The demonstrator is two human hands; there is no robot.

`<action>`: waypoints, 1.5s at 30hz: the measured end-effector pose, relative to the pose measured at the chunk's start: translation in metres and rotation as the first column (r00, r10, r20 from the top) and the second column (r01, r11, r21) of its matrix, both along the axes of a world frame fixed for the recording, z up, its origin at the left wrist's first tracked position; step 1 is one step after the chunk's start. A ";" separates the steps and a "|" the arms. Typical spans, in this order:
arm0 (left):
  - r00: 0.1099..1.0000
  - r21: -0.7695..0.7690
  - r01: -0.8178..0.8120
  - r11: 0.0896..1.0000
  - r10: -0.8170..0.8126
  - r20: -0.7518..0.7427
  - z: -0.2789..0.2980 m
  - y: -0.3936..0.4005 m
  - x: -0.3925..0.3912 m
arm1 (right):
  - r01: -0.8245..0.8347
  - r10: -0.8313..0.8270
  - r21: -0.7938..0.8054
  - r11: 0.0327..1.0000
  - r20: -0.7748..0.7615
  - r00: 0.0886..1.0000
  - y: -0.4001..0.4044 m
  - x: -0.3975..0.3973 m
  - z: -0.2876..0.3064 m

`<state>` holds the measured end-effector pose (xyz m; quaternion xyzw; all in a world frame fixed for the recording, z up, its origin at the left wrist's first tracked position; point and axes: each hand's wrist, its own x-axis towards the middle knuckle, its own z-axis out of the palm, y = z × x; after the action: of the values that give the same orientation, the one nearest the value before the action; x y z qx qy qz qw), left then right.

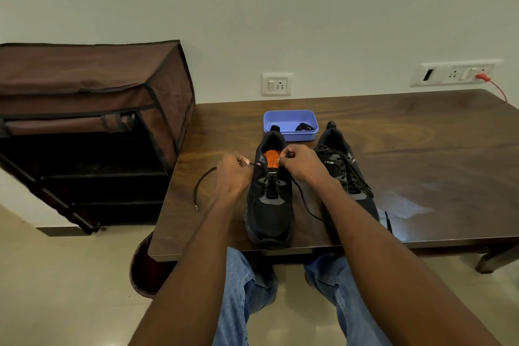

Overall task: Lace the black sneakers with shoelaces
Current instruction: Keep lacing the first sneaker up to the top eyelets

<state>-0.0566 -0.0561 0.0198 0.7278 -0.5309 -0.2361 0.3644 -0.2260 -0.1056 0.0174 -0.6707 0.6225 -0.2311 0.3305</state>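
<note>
Black sneakers stand side by side on the dark wooden table (407,132), toes toward the person: the left sneaker (270,205), partly laced with its orange insole showing, and the right sneaker (346,177), laced to the top. Both forearms reach forward from the bottom edge, over the knees in blue jeans (241,289), and meet above the left sneaker's opening. The left hand (233,174) is curled, thumb and fingers pinching the shoelace (200,185) just beside the shoe's upper eyelet; the lace's free end loops out to the left and lies on the table. The right hand (302,161) is curled too, pinching the lace's other end over the insole, with the slack trailing down between the two shoes. Which eyelet each end passes through cannot be made out behind the fingers. Behind the shoes, a blue tray (290,115) holds something small and black, too indistinct to identify.
</note>
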 end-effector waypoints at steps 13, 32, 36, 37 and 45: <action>0.994 0.085 -0.082 0.993 0.087 -0.065 -0.009 -0.001 0.008 | -0.129 0.140 0.252 0.959 -0.028 0.990 0.017 -0.016 0.019; 0.548 -0.171 0.319 0.932 -0.329 -0.769 0.018 0.004 -0.009 | -0.199 -0.002 0.100 0.975 0.897 0.441 0.033 -0.029 0.061; 0.614 0.003 -0.102 0.995 0.065 -0.787 0.005 -0.007 0.006 | -0.104 -0.064 0.094 0.990 0.962 0.267 0.029 -0.041 0.062; 0.616 0.074 -0.168 0.983 0.163 -0.771 0.002 -0.008 0.010 | -0.099 -0.077 0.101 0.990 0.972 0.222 0.030 -0.042 0.063; 0.780 0.168 -0.014 0.986 0.116 -0.615 0.005 0.001 0.008 | -0.118 -0.003 0.008 0.993 0.999 0.037 0.032 -0.042 0.068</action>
<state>-0.0482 -0.0555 0.0247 0.6529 -0.3357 -0.4904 0.4697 -0.2683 -0.0735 0.0851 -0.3323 0.2019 -0.5902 0.7074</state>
